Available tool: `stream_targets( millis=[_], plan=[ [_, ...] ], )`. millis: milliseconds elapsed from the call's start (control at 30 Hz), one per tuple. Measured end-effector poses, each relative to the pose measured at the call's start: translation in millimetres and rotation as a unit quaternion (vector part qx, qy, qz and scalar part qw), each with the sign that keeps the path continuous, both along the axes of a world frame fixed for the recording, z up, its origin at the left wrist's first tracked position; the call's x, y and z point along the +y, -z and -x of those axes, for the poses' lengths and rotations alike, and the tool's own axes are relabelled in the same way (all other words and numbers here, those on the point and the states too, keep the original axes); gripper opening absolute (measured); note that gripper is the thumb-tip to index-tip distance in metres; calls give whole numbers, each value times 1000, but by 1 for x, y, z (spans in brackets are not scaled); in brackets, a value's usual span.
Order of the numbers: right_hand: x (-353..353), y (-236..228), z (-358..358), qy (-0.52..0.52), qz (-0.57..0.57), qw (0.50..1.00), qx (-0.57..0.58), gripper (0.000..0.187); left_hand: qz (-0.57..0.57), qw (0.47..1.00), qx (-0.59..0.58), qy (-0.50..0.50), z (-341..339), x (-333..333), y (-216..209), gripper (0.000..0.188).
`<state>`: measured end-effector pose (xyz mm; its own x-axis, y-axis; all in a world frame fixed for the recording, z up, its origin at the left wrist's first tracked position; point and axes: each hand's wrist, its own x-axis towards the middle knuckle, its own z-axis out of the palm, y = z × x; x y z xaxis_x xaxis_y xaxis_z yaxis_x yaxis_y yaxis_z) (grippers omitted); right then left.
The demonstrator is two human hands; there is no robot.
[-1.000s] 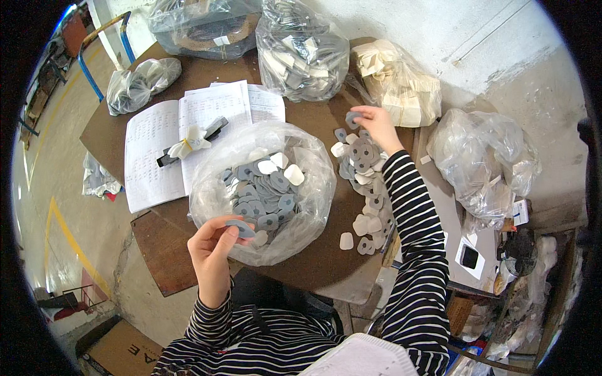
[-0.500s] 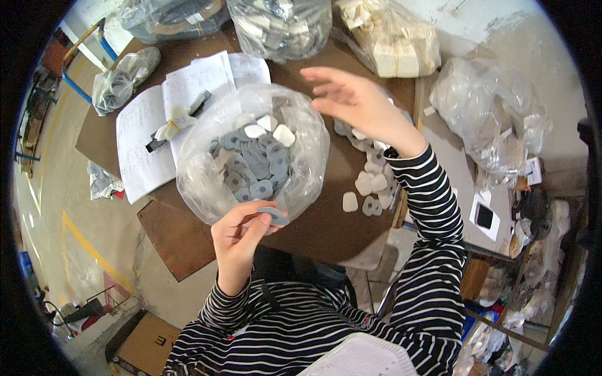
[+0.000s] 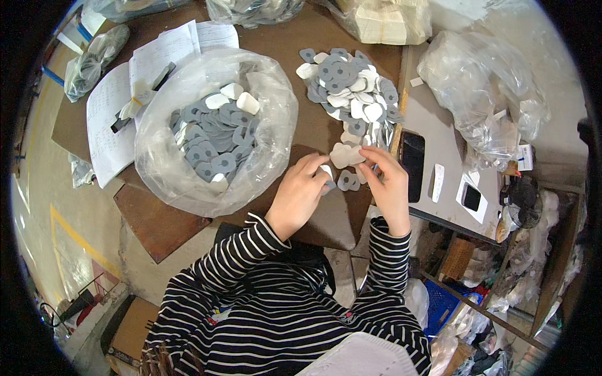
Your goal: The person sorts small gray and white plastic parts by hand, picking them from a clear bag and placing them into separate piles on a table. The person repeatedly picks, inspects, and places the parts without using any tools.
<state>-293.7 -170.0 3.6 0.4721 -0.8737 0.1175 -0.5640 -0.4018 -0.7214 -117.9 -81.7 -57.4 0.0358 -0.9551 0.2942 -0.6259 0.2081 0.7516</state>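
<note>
Beside the loose pieces on the brown table, my left hand is curled, with a grey pad at its fingertips, partly hidden. To its right, my right hand pinches the edge of a white pad between thumb and fingers. More pale pads lie right by those fingertips. Beyond both hands spreads a pile of grey and white rounded pads; the grey faces carry a dark round spot. Left of my left hand stands an open clear plastic bag holding many such pads.
Written sheets and a dark marker-like object lie left of the bag. A phone rests on the side surface at right, near a crumpled clear bag. Filled bags line the table's far edge.
My right hand has come down from beyond the bag to the near end of the pile and now pinches a pad. My left hand has moved right, away from the bag. The view has shifted.
</note>
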Motion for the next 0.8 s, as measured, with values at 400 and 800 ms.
stream_targets(
  millis=[400,800],
  plan=[
    [-8,25,-5,-10,78,995,57,48,-106,987,-115,-40,8,0,-22,42],
    [-3,32,-14,3,13,1000,10,27,-59,992,101,55,-19,17,-61,28]
  ],
)
